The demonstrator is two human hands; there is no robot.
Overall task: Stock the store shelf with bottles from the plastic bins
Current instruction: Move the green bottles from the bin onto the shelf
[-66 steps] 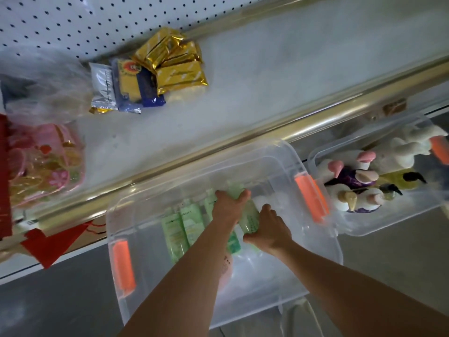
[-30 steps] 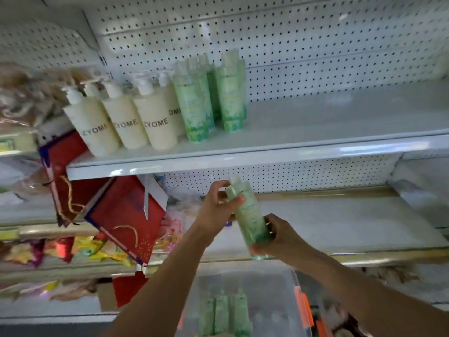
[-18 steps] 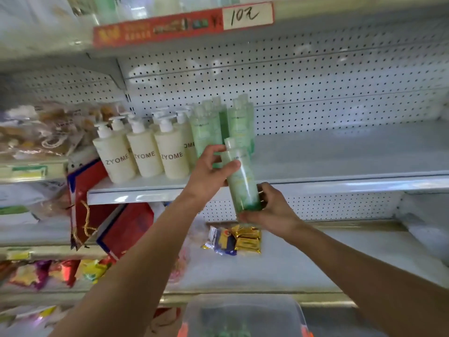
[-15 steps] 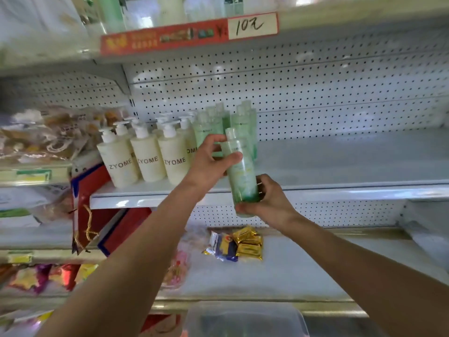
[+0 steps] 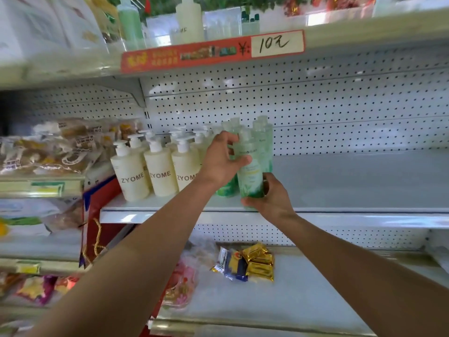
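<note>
Both hands hold one pale green bottle [image 5: 250, 176] upright at the front edge of the white middle shelf [image 5: 352, 183]. My left hand [image 5: 222, 162] grips its upper part from the left. My right hand [image 5: 272, 200] cups its base from below and the right. Directly behind it stand several matching green bottles [image 5: 263, 137]. The plastic bins are out of view.
Several cream ZYOME pump bottles [image 5: 160, 173] stand left of the green ones. The shelf's right side is bare. Below lie gold and blue snack packets [image 5: 247, 262]; a red gift bag [image 5: 102, 215] hangs at left. A red price strip [image 5: 211, 53] fronts the shelf above.
The bottle came out of the bin on the floor and rose to shelf height in both hands. In the last half second it moved closer to the green bottles.
</note>
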